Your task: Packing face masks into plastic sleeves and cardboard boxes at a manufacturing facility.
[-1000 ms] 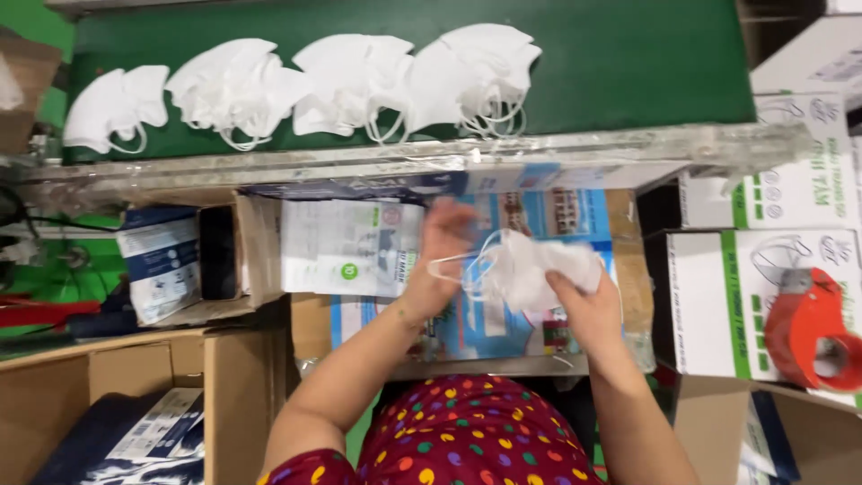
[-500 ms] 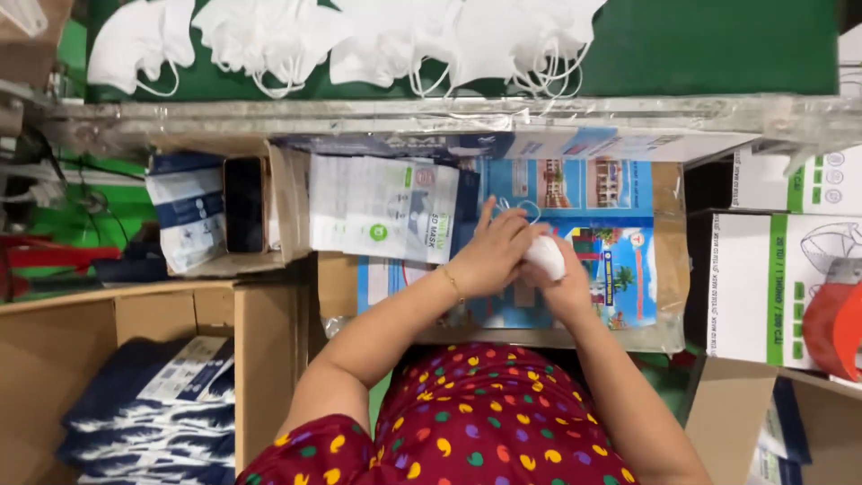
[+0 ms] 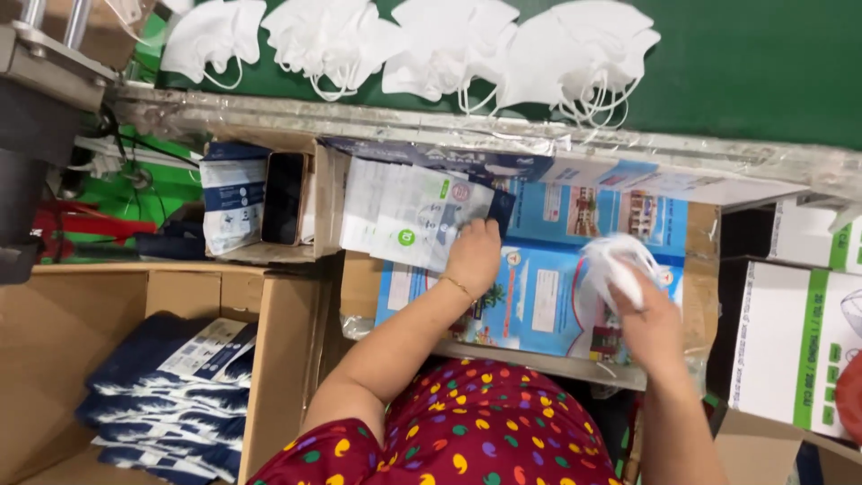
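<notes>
Leftmost, a cardboard box (image 3: 269, 359) holds stacked navy packets (image 3: 171, 395); beyond it the left hand (image 3: 474, 256) rests fingers together on a pile of clear pouches (image 3: 404, 211) atop the blue printed worktop (image 3: 548, 269). Rightward, the right hand (image 3: 651, 319) grips a folded white mask (image 3: 615, 269); more masks (image 3: 431, 45) line the green belt (image 3: 763, 63) above; white-and-green cartons (image 3: 795, 350) stand at the edge.

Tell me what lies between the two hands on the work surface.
Head view: only the blue printed sheet lies between the left hand, on the clear pouches, and the right hand, holding a white mask.

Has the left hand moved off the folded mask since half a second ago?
Yes. The left hand has gone left, away from the white mask, onto the stack of clear pouches.
</notes>
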